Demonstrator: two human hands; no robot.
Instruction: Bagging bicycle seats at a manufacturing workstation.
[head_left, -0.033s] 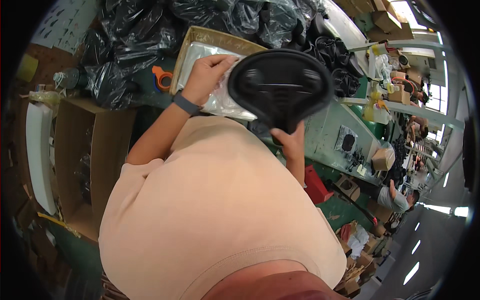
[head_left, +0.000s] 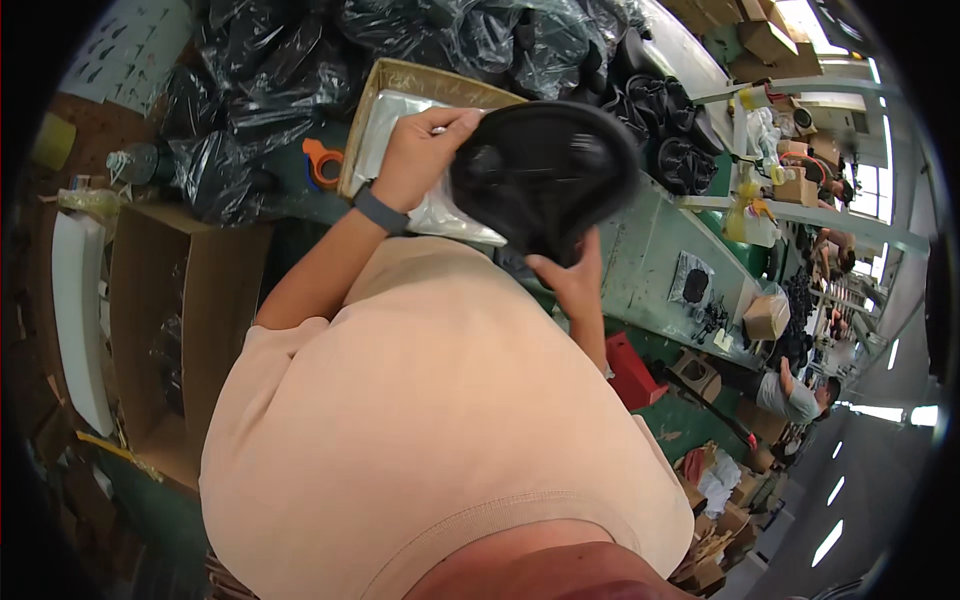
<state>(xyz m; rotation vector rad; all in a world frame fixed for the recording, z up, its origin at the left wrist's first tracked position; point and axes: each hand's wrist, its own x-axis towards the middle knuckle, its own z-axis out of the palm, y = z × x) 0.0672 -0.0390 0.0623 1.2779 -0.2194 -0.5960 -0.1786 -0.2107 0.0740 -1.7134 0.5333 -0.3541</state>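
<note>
A black bicycle saddle [head_left: 545, 175] is held up in front of me, its wide end away from me and its narrow nose toward me. My right hand [head_left: 577, 285] is closed round the nose, with the thumb on the near side. At the saddle's left rim, the bent fingers and thumb of my left hand [head_left: 418, 152] close on the edge; the fingertips are partly hidden. Behind the saddle and my left hand, a cardboard tray [head_left: 362, 125] holds clear plastic bags [head_left: 385, 110].
Plastic-wrapped black saddles [head_left: 270, 60] crowd the far side of the bench. An orange tape dispenser [head_left: 322, 160] lies left of the tray. A tall open carton [head_left: 150, 330] stands at my left, a red bin [head_left: 632, 370] at my right. Other people work far right.
The saddle has shifted left and tilted slightly, bringing its left rim to my left hand's fingers. My right hand has moved a little left with it.
</note>
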